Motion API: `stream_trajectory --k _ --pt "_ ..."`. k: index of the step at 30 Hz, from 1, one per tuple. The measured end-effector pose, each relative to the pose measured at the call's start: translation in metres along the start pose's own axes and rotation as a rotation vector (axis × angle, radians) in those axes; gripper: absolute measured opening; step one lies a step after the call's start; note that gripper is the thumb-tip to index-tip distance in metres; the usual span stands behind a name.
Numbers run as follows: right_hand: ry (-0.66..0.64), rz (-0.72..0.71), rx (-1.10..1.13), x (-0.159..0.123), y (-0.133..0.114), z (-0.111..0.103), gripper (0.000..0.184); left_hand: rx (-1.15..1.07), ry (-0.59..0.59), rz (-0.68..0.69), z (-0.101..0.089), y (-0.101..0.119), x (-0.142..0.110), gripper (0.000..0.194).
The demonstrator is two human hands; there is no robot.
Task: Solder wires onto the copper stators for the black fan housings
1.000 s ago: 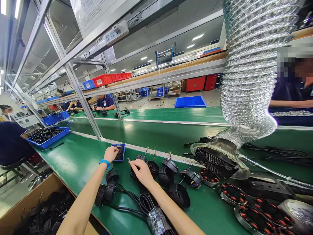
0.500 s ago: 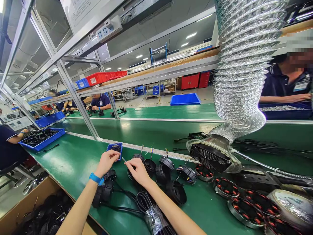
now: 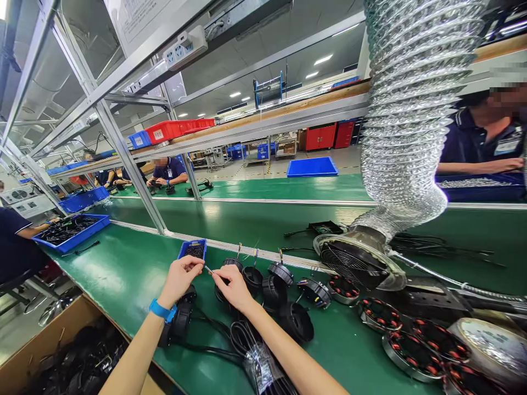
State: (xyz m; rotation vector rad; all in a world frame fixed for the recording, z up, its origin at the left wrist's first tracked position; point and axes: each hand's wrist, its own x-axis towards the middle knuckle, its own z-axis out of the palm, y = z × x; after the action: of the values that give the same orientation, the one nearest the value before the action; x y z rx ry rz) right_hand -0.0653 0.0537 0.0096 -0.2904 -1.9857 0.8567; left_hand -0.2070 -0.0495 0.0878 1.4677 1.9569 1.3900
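My right hand (image 3: pixel 234 288) pinches a thin wire end (image 3: pixel 209 270) that points up and left. My left hand (image 3: pixel 180 281), with a blue wristband, is closed in a pinch at the tip of that wire; whatever sits between its fingers is too small to make out. Just behind it stands a small blue tray (image 3: pixel 205 249) of tiny black pieces. Around my right hand are black round housings (image 3: pixel 252 278) with coloured wires sticking up. Other black housings (image 3: pixel 181 321) lie under my left wrist, with a bundle of black cable (image 3: pixel 242 340) between my forearms.
A silver flexible duct (image 3: pixel 405 109) ends in a black grille hood (image 3: pixel 349 263) at right. Coils with red windings (image 3: pixel 414 351) lie on the green bench near it. A cardboard box (image 3: pixel 78 312) of black parts stands at lower left. Co-workers sit left, behind and right.
My left hand has moved from the small blue tray toward me and right, up to the wire tip in my right hand. The right hand keeps its pinch. The view has shifted slightly.
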Motion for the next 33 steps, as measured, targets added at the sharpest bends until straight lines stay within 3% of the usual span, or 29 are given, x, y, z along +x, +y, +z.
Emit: stream_trajectory --k 9,15,24,30,33 --pt "-0.017 0.007 0.012 0.000 -0.001 -0.001 0.038 -0.103 -0.044 0.036 0.000 0.004 0.001 0.030" --pt "-0.033 -0.004 0.007 -0.001 0.000 0.000 0.037 -0.200 -0.112 -0.022 -0.003 0.006 0.003 0.033" --pt "-0.003 0.006 0.004 -0.001 0.001 0.000 0.040 -0.171 -0.189 -0.012 -0.007 0.005 0.001 0.032" --pt "-0.003 0.018 0.017 -0.001 0.002 -0.001 0.038 -0.073 -0.063 0.079 0.001 0.003 0.001 0.028" --pt "-0.007 0.019 0.016 -0.002 0.003 -0.001 0.036 -0.097 -0.078 0.080 0.004 0.003 0.002 0.029"
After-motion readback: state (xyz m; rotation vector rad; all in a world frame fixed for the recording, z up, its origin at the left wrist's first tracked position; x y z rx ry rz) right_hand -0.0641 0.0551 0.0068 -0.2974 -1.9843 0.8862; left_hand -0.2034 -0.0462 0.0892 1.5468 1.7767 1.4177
